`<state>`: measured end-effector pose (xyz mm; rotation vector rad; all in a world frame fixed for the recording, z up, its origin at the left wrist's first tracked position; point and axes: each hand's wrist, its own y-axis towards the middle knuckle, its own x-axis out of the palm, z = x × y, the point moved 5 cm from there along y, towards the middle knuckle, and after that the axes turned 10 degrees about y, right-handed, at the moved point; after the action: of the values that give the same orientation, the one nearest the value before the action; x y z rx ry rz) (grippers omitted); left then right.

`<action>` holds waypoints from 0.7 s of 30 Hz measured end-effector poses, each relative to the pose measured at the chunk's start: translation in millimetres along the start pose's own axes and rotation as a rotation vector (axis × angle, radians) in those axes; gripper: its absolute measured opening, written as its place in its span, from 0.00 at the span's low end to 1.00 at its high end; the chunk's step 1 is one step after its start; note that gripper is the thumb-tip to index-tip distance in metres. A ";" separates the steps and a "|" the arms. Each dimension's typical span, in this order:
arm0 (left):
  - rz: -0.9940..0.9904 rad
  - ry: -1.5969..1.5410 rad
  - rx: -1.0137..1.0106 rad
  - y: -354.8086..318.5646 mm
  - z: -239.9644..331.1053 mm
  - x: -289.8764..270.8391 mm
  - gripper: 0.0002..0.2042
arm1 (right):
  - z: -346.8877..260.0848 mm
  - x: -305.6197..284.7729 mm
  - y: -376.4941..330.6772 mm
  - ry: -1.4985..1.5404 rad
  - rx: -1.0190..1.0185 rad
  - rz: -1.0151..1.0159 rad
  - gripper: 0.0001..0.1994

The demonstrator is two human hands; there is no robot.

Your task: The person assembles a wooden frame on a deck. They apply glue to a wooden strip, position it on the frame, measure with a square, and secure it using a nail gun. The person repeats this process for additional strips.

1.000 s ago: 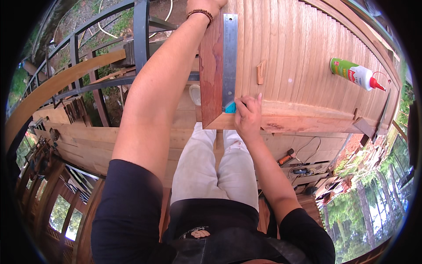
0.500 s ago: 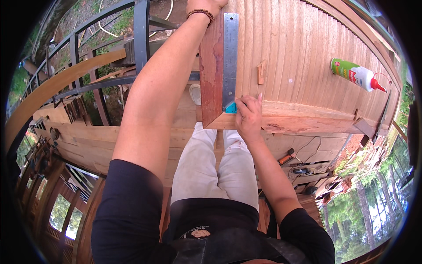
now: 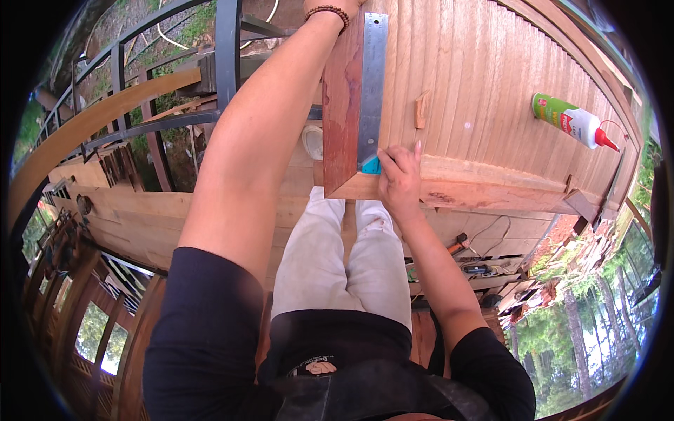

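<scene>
**Square Set in the Near-Left Corner of a Slatted Panel**

A slatted wooden panel (image 3: 484,133) spreads out, bordered by a near rail (image 3: 498,194) and a darker left rail (image 3: 341,105). The metal square (image 3: 373,84) lies in their inner corner, its blade along the left rail. A glue bottle (image 3: 570,121) lies well apart, to the right. The right hand (image 3: 401,181) has its fingers curled, grasping the square's teal handle; the left hand (image 3: 334,3) is by the left rail's far part, its fingers cut off, their grip untellable. A small wood sliver (image 3: 420,112) lies right of the square. The step appears to be squaring the corner; the next move calls for firm, even seating.
</scene>
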<state>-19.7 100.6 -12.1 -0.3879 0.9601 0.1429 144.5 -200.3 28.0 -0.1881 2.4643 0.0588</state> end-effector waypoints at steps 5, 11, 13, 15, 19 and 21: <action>0.024 -0.005 -0.004 -0.8 -3.3 0.3 0.38 | -1.4 0.8 -0.3 0.008 -0.021 -0.007 0.15; -0.014 -0.001 -0.018 -0.7 -1.4 -0.8 0.39 | -1.5 1.3 1.2 -0.024 -0.029 -0.020 0.16; 0.011 0.007 -0.019 -0.4 -4.7 -2.4 0.39 | -2.6 2.4 1.4 -0.034 -0.038 -0.040 0.16; 0.018 0.020 -0.027 -1.0 -3.6 -1.5 0.40 | -2.3 2.8 0.9 -0.046 -0.037 -0.045 0.16; 0.001 0.048 -0.047 -2.5 0.5 1.6 0.40 | -1.0 3.0 -0.4 -0.062 -0.032 -0.028 0.16; 0.013 0.034 -0.037 -2.7 -0.9 0.8 0.40 | -0.9 3.8 0.1 -0.055 -0.026 -0.016 0.15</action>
<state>-19.1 97.7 -12.5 -0.4192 0.9945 0.1669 141.0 -200.8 26.3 -0.2154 2.4080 0.0881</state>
